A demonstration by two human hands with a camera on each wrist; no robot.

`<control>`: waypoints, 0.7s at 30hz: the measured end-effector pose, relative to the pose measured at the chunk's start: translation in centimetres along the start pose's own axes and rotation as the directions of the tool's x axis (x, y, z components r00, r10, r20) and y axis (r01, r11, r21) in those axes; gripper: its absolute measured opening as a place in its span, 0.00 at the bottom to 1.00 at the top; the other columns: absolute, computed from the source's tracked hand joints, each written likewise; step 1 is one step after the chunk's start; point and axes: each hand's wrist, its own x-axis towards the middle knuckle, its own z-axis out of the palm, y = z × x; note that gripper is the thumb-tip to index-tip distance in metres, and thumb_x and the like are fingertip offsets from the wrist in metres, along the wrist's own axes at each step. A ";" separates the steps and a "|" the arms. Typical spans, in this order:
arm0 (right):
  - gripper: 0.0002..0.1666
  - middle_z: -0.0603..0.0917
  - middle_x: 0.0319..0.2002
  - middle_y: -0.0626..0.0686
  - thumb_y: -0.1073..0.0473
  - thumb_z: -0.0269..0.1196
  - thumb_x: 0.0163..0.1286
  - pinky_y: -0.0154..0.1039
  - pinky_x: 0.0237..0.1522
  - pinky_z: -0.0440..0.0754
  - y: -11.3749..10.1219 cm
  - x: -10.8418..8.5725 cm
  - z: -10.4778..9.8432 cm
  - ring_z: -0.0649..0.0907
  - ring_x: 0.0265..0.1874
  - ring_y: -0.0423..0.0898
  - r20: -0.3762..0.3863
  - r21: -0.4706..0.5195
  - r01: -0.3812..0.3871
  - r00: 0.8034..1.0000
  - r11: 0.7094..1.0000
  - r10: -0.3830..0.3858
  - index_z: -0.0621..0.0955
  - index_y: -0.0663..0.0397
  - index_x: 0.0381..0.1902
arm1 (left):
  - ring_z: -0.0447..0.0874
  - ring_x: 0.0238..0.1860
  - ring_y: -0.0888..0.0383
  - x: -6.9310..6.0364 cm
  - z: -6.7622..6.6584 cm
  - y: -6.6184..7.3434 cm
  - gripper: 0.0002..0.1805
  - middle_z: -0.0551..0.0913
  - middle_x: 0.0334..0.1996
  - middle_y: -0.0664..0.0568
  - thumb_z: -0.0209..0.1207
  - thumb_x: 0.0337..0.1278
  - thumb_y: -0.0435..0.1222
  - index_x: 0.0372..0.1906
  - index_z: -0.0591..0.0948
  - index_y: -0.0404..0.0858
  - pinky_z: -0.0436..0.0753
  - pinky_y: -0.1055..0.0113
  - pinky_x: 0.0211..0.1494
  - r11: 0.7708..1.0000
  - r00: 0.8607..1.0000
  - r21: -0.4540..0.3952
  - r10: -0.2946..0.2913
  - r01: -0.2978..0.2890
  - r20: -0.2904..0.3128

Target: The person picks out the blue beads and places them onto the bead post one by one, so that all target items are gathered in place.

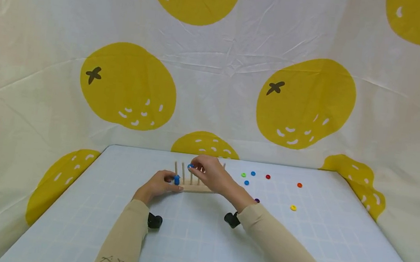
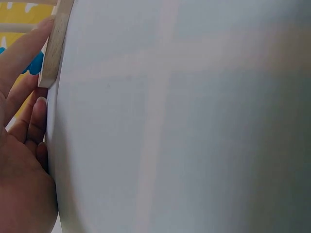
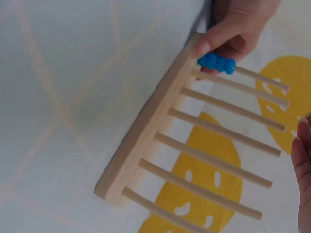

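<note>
A wooden peg rack (image 1: 199, 189) stands on the table, with several upright pegs in a row along its base (image 3: 150, 114). My left hand (image 1: 158, 182) holds the rack's left end, thumb on the front of the base and fingers behind. Beside that thumb, a stack of blue rings (image 3: 217, 63) sits low on the leftmost peg; the other pegs visible in the right wrist view are bare. Above the rack, my right hand (image 1: 210, 174) pinches a blue ring (image 1: 190, 166) near the peg tops. Only that hand's fingertips (image 3: 302, 145) show at the right wrist view's edge.
Loose rings lie right of the rack: green (image 1: 244, 175), blue (image 1: 253, 173), another blue (image 1: 247, 182), red (image 1: 268, 177), orange (image 1: 299, 185), yellow (image 1: 293, 208) and purple (image 1: 257, 200), partly behind the right forearm. A patterned curtain (image 1: 218, 93) hangs behind the table.
</note>
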 end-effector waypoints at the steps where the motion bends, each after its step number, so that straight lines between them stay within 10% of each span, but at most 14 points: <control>1: 0.08 0.84 0.40 0.49 0.61 0.64 0.75 0.31 0.41 0.80 -0.1 0.4 0.1 0.80 0.37 0.42 0.006 -0.004 -0.004 1.000 1.000 0.004 0.84 0.59 0.48 | 0.73 0.54 0.45 0.0 0.0 0.1 0.34 0.79 0.54 0.41 0.76 0.52 0.45 0.61 0.80 0.32 0.73 0.47 0.63 1.000 1.000 -0.005 0.005 -0.005 0.000; 21: 0.09 0.86 0.43 0.54 0.60 0.64 0.75 0.37 0.49 0.82 -0.2 5.2 2.6 0.83 0.43 0.47 0.051 -0.077 -0.044 0.998 0.996 0.048 0.85 0.60 0.47 | 0.76 0.51 0.48 0.3 -0.1 -0.2 0.30 0.82 0.49 0.45 0.76 0.52 0.44 0.57 0.82 0.33 0.74 0.49 0.60 0.999 0.999 -0.025 0.040 -0.040 0.006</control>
